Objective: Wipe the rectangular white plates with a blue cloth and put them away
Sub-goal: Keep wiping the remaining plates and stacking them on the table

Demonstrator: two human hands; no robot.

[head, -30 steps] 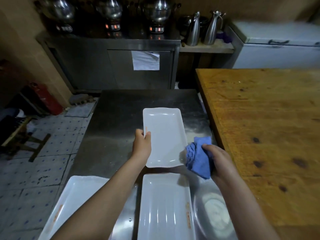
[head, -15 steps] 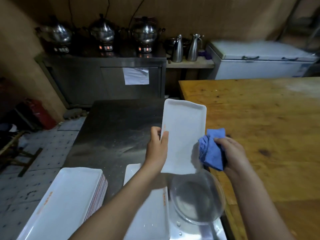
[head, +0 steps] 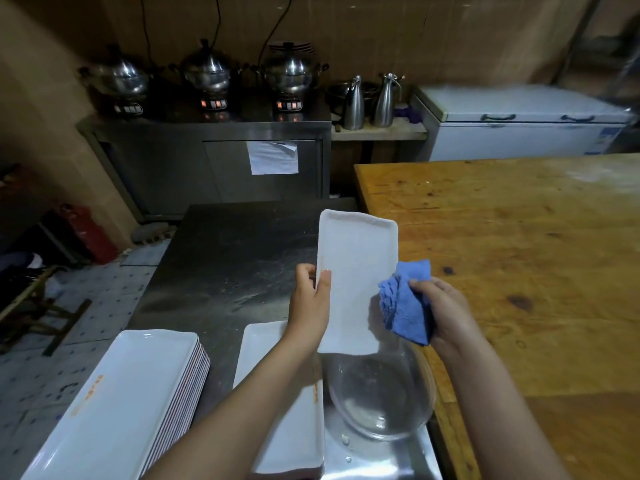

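A broad wooden surface (head: 519, 271) spreads out to the right of the right hand (head: 446, 306). A steel surface (head: 225, 265) lies below and beyond the left hand (head: 310, 303). Well to the left of the left forearm, a stack of white plates (head: 121, 393) sits on the steel. A second white plate (head: 294, 434) lies flat directly under that forearm. A glass bowl (head: 381, 400) stands below and between the two hands.

The left hand grips the held plate (head: 356, 271) by its long left edge, thumb on the face and fingers behind. The plate is raised and tilted, its far end pointing away. The right hand is closed around a bunched blue cloth (head: 408, 306), which meets the plate's lower right edge.
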